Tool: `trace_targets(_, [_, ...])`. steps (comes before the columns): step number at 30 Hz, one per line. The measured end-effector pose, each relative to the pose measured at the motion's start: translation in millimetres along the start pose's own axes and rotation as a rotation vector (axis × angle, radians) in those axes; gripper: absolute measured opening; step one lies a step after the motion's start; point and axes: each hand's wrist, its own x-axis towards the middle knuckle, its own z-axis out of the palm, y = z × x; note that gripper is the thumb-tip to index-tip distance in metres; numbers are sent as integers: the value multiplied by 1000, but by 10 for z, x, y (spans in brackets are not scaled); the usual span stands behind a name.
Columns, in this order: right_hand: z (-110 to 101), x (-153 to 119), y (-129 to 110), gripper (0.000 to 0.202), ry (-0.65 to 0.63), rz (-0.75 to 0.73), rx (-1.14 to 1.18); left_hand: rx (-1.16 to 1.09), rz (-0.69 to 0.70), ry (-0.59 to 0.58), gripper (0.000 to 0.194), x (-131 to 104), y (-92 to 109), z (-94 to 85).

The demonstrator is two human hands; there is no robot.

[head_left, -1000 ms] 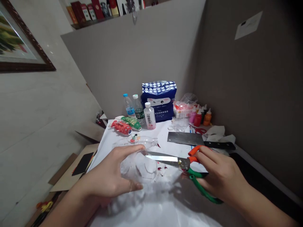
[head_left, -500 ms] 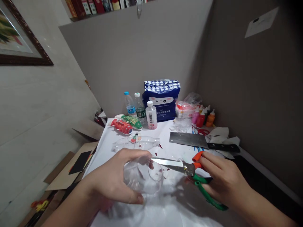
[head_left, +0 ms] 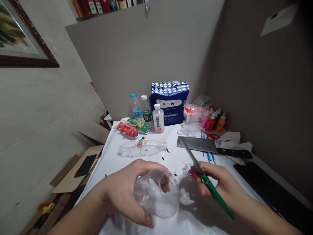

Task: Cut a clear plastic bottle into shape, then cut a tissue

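My left hand (head_left: pixel 124 189) is wrapped round a cut piece of clear plastic bottle (head_left: pixel 156 195), its round open end turned to the right. My right hand (head_left: pixel 220 182) grips green-handled scissors (head_left: pixel 212 191). Their blades look closed and point up and to the left, apart from the plastic. Just left of my right fingers is a small clear bottle neck (head_left: pixel 187 169). Beyond my hands a clear bottle (head_left: pixel 144 148) lies on its side, with a small palette of paint (head_left: pixel 141 141) at it.
A cleaver (head_left: pixel 198 145) lies at the right, over blue-handled brushes (head_left: pixel 210 158). Standing bottles (head_left: pixel 158 119), a blue pack (head_left: pixel 171 111), red and green fish-shaped pieces (head_left: pixel 128 129) and paint bottles (head_left: pixel 210 123) line the back. A black panel (head_left: pixel 269 186) lies at the right edge.
The scissors have come away from the plastic's rim and swung upward, their blades closing. The bottle piece has shifted slightly right and toward me. The view has turned slightly left.
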Motion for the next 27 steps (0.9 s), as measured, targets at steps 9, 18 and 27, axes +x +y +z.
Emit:
trace_targets(9, [261, -193, -153, 74, -221, 189, 603, -152, -41, -147, 71, 177, -132, 191])
trace_targets(18, [326, -223, -99, 83, -93, 134, 625, -29, -79, -62, 56, 261, -160, 310])
trace_targets(27, [248, -52, -45, 53, 45, 155, 439, 244, -125, 292, 43, 267, -138, 388])
